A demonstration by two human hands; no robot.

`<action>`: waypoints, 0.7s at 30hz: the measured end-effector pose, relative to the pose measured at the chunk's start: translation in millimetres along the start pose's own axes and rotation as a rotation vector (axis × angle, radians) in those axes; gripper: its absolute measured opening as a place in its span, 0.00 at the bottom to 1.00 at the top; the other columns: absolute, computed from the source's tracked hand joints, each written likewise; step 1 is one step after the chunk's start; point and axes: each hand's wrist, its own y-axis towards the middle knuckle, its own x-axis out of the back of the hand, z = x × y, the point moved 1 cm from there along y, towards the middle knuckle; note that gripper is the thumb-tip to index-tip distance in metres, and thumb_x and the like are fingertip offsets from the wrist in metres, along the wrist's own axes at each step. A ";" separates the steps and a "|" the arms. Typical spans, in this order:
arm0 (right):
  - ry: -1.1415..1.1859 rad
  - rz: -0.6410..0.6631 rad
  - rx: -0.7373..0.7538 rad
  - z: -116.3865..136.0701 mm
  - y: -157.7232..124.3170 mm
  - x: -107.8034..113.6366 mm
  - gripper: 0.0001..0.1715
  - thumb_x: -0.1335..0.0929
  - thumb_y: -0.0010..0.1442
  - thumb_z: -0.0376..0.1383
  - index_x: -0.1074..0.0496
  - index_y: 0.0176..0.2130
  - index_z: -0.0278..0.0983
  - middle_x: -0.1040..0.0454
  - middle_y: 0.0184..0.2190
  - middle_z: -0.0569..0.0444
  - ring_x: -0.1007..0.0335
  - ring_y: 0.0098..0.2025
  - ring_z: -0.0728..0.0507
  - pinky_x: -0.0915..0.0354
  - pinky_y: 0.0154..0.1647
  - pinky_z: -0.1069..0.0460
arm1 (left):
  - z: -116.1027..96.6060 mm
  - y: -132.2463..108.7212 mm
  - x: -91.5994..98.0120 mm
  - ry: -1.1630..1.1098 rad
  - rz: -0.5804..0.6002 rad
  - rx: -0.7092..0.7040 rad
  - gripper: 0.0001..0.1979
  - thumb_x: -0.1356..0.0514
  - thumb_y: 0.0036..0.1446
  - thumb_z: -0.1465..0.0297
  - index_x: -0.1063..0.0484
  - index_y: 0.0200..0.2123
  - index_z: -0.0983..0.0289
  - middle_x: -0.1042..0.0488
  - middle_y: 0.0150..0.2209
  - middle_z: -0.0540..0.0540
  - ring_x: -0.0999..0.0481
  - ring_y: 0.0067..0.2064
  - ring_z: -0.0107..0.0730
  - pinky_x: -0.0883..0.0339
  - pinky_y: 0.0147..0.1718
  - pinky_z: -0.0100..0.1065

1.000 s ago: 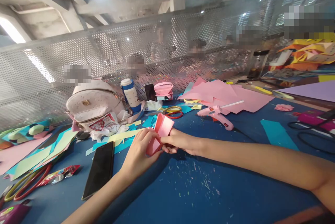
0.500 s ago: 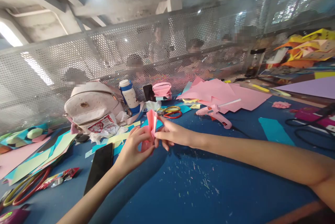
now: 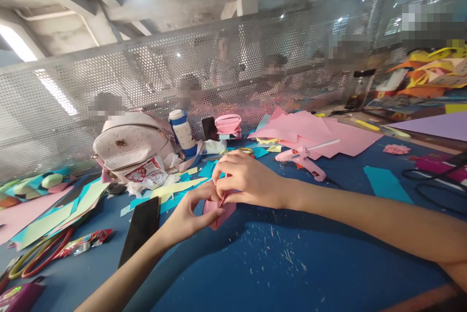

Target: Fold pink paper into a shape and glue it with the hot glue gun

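Observation:
A folded piece of pink paper [image 3: 223, 213] is held between both hands above the blue table [image 3: 270, 273]. My left hand [image 3: 189, 212] pinches its left side, the thumb lying across the front. From the right, my right hand [image 3: 248, 181] bends over the top and pinches the upper edge, its fingertips close to those of my left hand. The fingers hide much of the paper. Behind the hands lie blue and yellow paper strips [image 3: 178, 187], and a black phone [image 3: 140, 229] is left of my left hand.
A pink glue gun [image 3: 302, 160] and stacked pink sheets [image 3: 310, 130] lie behind at right. A backpack [image 3: 133, 142] and a bottle [image 3: 182, 132] stand by the perforated screen [image 3: 153, 83]. Scissors [image 3: 47, 258] lie at left. People are beyond the screen.
The pink paper, upright before, is now lower and tilted, with less of its top showing. My right hand has moved over its top, and the view has shifted slightly.

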 end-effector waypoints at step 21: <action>0.123 0.091 -0.128 -0.9 5.8 -0.5 0.06 0.27 0.58 0.39 0.25 0.32 0.39 0.30 0.31 0.58 0.39 0.40 0.44 0.49 0.52 0.45 | 6.8 -2.8 -1.5 0.042 -0.083 -0.088 0.11 0.33 0.54 0.63 0.30 0.29 0.63 0.31 0.33 0.51 0.31 0.39 0.33 0.41 0.49 0.38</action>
